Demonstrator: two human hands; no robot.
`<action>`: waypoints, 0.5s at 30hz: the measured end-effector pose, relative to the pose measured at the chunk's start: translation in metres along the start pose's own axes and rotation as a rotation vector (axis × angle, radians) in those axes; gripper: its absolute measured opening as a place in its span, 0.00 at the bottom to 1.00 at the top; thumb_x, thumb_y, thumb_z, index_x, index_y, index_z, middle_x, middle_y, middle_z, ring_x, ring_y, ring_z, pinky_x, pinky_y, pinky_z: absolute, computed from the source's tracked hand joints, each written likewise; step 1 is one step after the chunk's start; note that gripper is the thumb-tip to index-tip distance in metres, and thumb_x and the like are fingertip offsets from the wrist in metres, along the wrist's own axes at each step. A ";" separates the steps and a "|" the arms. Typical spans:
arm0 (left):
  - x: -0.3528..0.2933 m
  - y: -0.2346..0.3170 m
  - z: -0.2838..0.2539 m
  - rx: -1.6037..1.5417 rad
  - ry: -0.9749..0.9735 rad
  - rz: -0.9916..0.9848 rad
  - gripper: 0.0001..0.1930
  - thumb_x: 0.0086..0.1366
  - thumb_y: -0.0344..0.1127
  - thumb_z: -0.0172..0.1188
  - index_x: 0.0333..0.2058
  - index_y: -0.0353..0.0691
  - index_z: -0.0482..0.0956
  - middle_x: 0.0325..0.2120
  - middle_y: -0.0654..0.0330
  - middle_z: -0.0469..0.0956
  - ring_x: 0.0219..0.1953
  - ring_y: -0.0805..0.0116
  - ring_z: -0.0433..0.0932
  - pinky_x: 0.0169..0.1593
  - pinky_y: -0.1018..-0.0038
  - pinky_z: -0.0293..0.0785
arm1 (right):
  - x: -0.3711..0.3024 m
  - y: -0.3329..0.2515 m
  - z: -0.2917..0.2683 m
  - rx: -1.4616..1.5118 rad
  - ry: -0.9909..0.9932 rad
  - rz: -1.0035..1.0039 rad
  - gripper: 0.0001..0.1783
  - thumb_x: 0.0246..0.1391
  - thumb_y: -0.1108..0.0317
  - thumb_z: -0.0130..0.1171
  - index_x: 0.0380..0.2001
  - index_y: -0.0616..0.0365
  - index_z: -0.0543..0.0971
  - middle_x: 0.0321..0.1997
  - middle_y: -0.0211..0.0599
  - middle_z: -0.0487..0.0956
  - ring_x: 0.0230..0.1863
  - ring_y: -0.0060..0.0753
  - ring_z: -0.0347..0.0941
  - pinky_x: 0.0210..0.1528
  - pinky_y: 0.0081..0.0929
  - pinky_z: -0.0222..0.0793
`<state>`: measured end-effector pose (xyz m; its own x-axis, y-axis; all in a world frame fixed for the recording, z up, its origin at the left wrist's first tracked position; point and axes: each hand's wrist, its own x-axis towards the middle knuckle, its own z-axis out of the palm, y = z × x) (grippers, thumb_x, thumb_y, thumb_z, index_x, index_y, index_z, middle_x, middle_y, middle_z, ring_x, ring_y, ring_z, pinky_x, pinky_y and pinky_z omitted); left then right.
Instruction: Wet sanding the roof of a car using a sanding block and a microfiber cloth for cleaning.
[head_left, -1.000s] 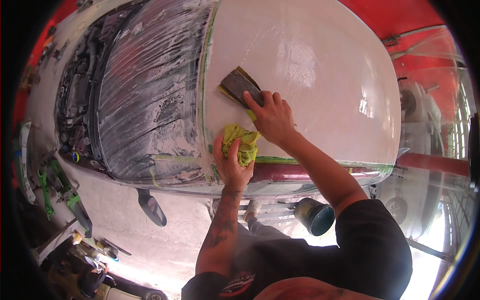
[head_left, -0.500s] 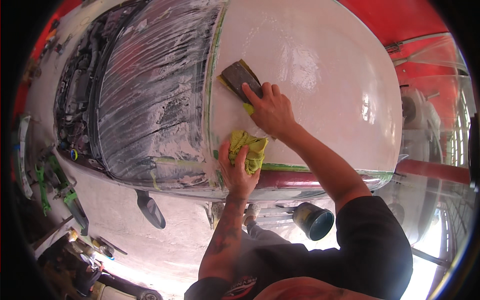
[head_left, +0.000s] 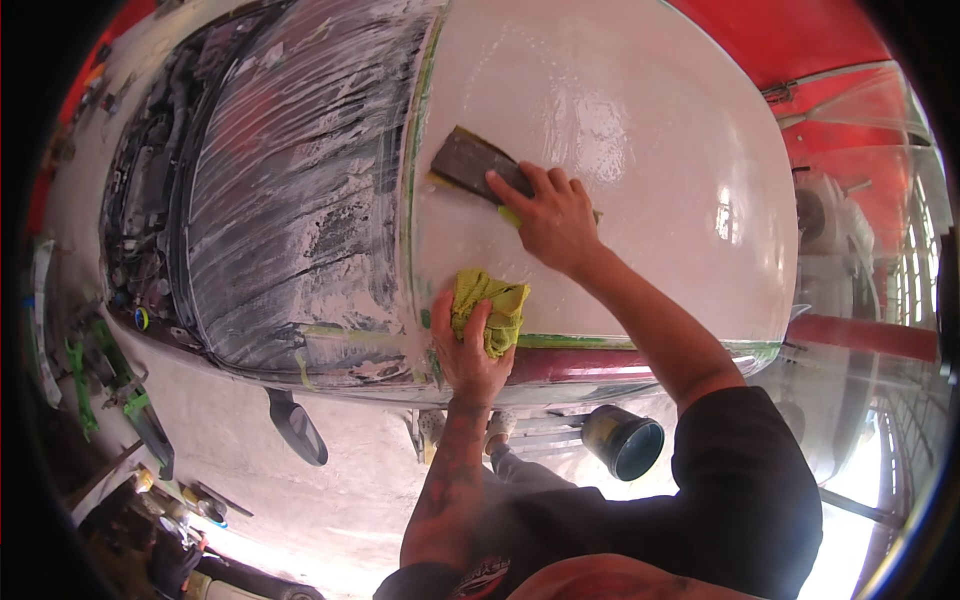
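My right hand (head_left: pixel 557 218) is closed around one end of a dark, flat sanding block (head_left: pixel 470 162), which lies on the pale, wet-looking car roof (head_left: pixel 680 250). A yellowish sheet edge shows beneath the block, and a bit of yellow-green pokes out under my fingers. Nearer to me, my left hand (head_left: pixel 472 362) grips a crumpled yellow-green cloth (head_left: pixel 490 305) at the roof's near edge, beside the windscreen corner. The palm and part of the cloth's underside are hidden.
Green masking tape (head_left: pixel 412 170) borders the roof beside the smeared windscreen (head_left: pixel 290 180). A side mirror (head_left: pixel 298 428) juts out below it. Near my feet stands a dark bucket (head_left: pixel 622 443). The engine bay (head_left: pixel 150 190) lies exposed at left; loose green parts (head_left: pixel 130 390) are on the floor.
The sanding block has turned to lie more crosswise, and my right hand has shifted slightly right and toward me. My left hand keeps the cloth at the roof edge.
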<state>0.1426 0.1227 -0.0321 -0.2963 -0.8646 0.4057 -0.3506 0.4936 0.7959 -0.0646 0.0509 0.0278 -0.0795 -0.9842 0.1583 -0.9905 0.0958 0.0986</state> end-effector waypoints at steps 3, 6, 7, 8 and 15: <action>0.004 0.009 0.012 -0.024 0.005 -0.003 0.40 0.41 0.28 0.78 0.55 0.46 0.68 0.60 0.44 0.58 0.59 0.39 0.65 0.57 0.52 0.69 | 0.089 0.093 0.002 -0.086 0.062 0.247 0.27 0.55 0.61 0.58 0.60 0.36 0.73 0.55 0.41 0.76 0.52 0.49 0.72 0.49 0.45 0.72; 0.001 0.006 0.012 -0.011 -0.013 -0.006 0.40 0.42 0.28 0.78 0.55 0.46 0.68 0.60 0.44 0.58 0.59 0.40 0.65 0.57 0.51 0.69 | 0.122 0.127 0.014 -0.078 0.076 0.375 0.27 0.55 0.63 0.56 0.60 0.39 0.73 0.55 0.42 0.77 0.52 0.52 0.72 0.51 0.46 0.71; -0.002 0.002 0.007 -0.005 -0.022 -0.008 0.40 0.42 0.28 0.78 0.55 0.46 0.68 0.60 0.44 0.58 0.59 0.40 0.65 0.57 0.51 0.69 | 0.109 0.108 0.020 -0.076 0.086 0.372 0.27 0.55 0.65 0.55 0.60 0.40 0.73 0.56 0.41 0.76 0.52 0.52 0.72 0.51 0.46 0.71; -0.005 -0.003 0.004 0.001 -0.021 -0.011 0.40 0.42 0.28 0.78 0.55 0.45 0.68 0.60 0.44 0.58 0.59 0.40 0.65 0.57 0.51 0.69 | 0.081 0.084 0.020 -0.022 0.094 0.317 0.28 0.52 0.70 0.55 0.59 0.41 0.74 0.55 0.42 0.77 0.51 0.52 0.72 0.50 0.46 0.71; -0.005 -0.004 0.001 0.006 0.000 -0.025 0.39 0.40 0.29 0.77 0.54 0.47 0.70 0.60 0.41 0.58 0.59 0.38 0.65 0.57 0.49 0.68 | -0.062 0.052 -0.006 0.113 0.037 0.023 0.37 0.43 0.74 0.61 0.60 0.36 0.73 0.61 0.39 0.71 0.57 0.50 0.69 0.53 0.48 0.68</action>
<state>0.1447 0.1255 -0.0377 -0.2875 -0.8769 0.3852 -0.3631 0.4720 0.8034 -0.1106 0.1175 0.0287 -0.1002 -0.9756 0.1955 -0.9950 0.0989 -0.0164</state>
